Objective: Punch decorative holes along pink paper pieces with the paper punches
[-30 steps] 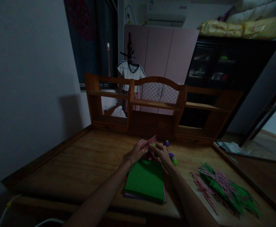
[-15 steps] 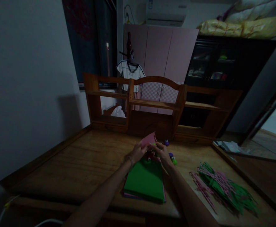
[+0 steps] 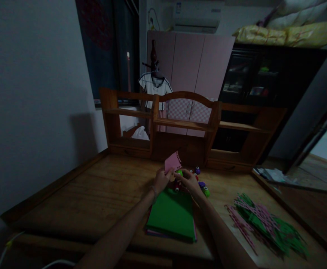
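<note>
My left hand [image 3: 161, 181] pinches a pink sheet of paper [image 3: 172, 162] whose right edge has a row of notches or holes. Close beside it, my right hand [image 3: 189, 180] has its fingers closed on a small green rounded piece [image 3: 179, 173] with an eye-like spot, near the paper's lower edge. Beneath the hands, a red piece [image 3: 177, 185] with a similar eye is partly hidden. A stack of green paper [image 3: 171, 216], with pink and darker sheets showing below, lies in front of my wrists.
Right of my hands stand more eyed pieces, among them a purple one [image 3: 197, 170] and a green one [image 3: 205, 191]. A heap of pink and green perforated strips [image 3: 267, 220] lies at the table's right. A wooden shelf [image 3: 183, 123] rises along the back of the wooden table [image 3: 96, 190].
The pink paper has moved up and left and turned, showing more of its face. My right hand has shifted slightly left, and the green piece between the hands shows more.
</note>
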